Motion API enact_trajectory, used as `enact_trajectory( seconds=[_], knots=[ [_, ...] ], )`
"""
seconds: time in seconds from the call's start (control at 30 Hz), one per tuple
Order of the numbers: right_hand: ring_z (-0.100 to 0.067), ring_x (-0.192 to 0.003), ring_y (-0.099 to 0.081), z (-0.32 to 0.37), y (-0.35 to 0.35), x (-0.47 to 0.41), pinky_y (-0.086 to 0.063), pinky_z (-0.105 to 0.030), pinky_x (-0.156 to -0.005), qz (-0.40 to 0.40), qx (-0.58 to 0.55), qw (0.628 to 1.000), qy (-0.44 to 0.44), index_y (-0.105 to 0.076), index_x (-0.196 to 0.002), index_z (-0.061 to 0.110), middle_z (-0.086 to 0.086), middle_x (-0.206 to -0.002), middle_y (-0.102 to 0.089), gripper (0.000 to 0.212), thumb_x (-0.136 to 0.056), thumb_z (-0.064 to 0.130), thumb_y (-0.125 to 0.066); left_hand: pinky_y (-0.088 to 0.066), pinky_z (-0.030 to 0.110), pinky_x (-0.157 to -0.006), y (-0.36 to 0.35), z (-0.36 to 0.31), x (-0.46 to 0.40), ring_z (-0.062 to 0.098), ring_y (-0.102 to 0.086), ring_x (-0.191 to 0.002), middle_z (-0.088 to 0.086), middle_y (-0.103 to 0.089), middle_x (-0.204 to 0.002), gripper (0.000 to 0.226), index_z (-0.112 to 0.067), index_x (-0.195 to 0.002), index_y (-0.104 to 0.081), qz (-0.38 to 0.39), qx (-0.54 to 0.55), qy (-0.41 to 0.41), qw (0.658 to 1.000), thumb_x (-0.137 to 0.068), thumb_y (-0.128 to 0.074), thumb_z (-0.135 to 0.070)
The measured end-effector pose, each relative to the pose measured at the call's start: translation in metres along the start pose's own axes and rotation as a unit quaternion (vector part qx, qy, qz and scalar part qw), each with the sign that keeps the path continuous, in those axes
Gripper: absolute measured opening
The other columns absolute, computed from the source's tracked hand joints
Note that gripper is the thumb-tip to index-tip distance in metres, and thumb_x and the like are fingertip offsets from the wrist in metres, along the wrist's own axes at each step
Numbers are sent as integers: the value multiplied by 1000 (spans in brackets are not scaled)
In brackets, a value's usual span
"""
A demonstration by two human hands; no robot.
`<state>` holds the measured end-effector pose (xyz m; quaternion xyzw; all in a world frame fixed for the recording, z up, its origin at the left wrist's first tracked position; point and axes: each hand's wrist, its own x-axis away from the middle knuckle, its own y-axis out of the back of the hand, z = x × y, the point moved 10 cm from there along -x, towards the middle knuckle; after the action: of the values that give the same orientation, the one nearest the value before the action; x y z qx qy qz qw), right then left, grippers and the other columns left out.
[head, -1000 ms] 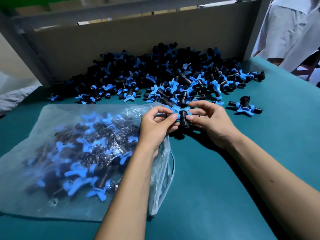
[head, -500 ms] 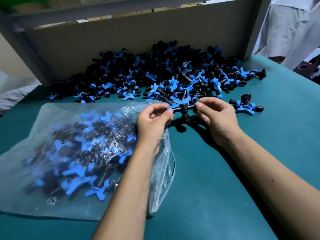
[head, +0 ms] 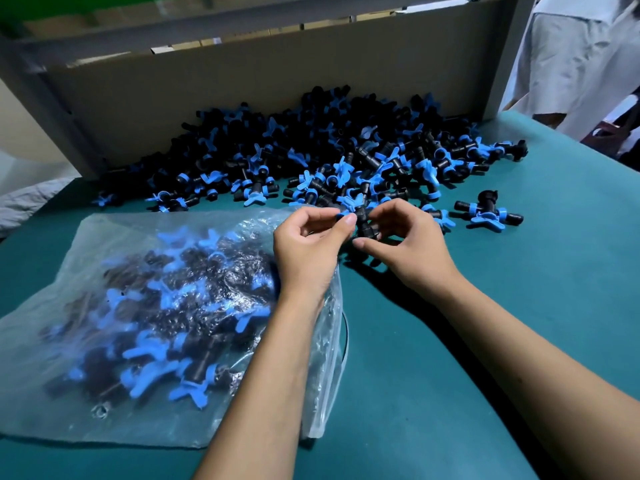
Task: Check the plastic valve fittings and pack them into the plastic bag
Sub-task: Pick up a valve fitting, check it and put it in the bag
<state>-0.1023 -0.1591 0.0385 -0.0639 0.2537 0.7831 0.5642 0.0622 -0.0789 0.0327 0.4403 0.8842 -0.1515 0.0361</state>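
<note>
A black valve fitting with a blue handle (head: pixel 362 220) is held between both hands just in front of the pile. My left hand (head: pixel 311 251) pinches its blue end with thumb and fingers. My right hand (head: pixel 408 244) curls round its black body from the right. A big pile of black and blue valve fittings (head: pixel 329 147) lies at the back of the table. The clear plastic bag (head: pixel 114 244) lies flat at the left, partly filled with fittings, its mouth under my left wrist.
A lone fitting (head: pixel 488 213) sits right of my hands on the teal table (head: pixel 450 358). A cardboard wall (head: pixel 242 84) stands behind the pile. A person in light clothing (head: pixel 581 57) stands at the far right.
The fitting has been turned from lying crosswise between my hands to more upright. My hands have drawn closer together around it.
</note>
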Motion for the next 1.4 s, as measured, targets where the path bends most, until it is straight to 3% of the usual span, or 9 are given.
enact_trajectory(
  seconds=[0.13,0.27,0.4,0.5,0.67,0.83,1.03,1.2,1.4],
  knots=[
    [-20,-74,-71,-18,5,-1,-60,-32,-76,-30,-203,974,-99,-67,-104,6,-4,-82,-73,22,-85,8,-79,-51,22,-75,-2,-38,11,10,-66,-82,-9,-72,-81,19,-24,-82,-70,-41,-234,-155,959,-90,-74,-41],
    [-23,-76,-71,-28,-11,8,-59,-22,-68,-2,-576,777,-253,-59,-116,-5,-26,-98,-72,27,-94,11,-61,-40,30,-88,-9,-46,16,16,-36,-104,-7,-44,-104,44,-32,-100,-58,-55,-572,-194,795,-71,-83,-54],
    [-28,-80,-65,-28,-18,11,-60,-26,-67,-8,-669,684,-289,-48,-137,-6,-32,-102,-67,47,-95,11,-56,-37,29,-91,-6,-33,13,21,-34,-108,-1,-39,-109,60,-26,-113,-51,-29,-635,-155,756,-67,-89,-32],
    [-25,-80,-65,-34,-18,11,-59,-25,-67,-9,-645,702,-302,-58,-119,-6,-28,-104,-67,41,-83,9,-65,-44,32,-82,2,-43,13,20,-46,-96,1,-50,-101,39,-18,-109,-53,-57,-577,-159,799,-77,-71,-4],
    [-18,-72,-59,-25,-15,6,-49,-22,-60,50,-464,859,-209,-76,-101,12,-5,-92,-71,26,-74,8,-76,-48,24,-56,24,-57,3,9,-58,-57,-8,-62,-63,13,-19,-80,-66,-79,-408,-146,898,-80,-67,-5],
    [-19,-65,-53,0,-29,10,-47,-24,-62,130,-226,963,-66,-74,-96,14,-9,-76,-65,24,-78,-1,-81,-45,12,-55,33,-73,-16,0,-54,-52,-6,-66,-60,15,-20,-71,-69,-48,-341,-146,928,-77,-74,-8],
    [-12,-64,-60,39,-54,26,-52,-30,-67,153,-77,984,56,-76,-97,19,0,-83,-72,27,-80,-3,-76,-46,21,-57,26,-101,-22,6,-55,-56,-1,-68,-65,9,-14,-72,-69,-34,-295,-193,935,-77,-72,-6],
    [-15,-101,-69,66,-100,48,-55,-28,-87,219,-271,937,37,-58,-133,3,-10,-121,-70,51,-86,-10,-72,-42,15,-55,13,-119,-14,4,-54,-55,-2,-66,-63,6,-9,-73,-69,-32,-276,-243,929,-76,-70,-4],
    [-11,-100,-70,48,-38,29,-58,-36,-88,-22,-39,998,53,-72,-104,11,2,-102,-75,23,-86,-3,-66,-46,21,-57,10,-103,-17,7,-54,-55,2,-66,-63,7,-12,-73,-69,-31,-275,-224,935,-77,-70,-6]
  ],
)
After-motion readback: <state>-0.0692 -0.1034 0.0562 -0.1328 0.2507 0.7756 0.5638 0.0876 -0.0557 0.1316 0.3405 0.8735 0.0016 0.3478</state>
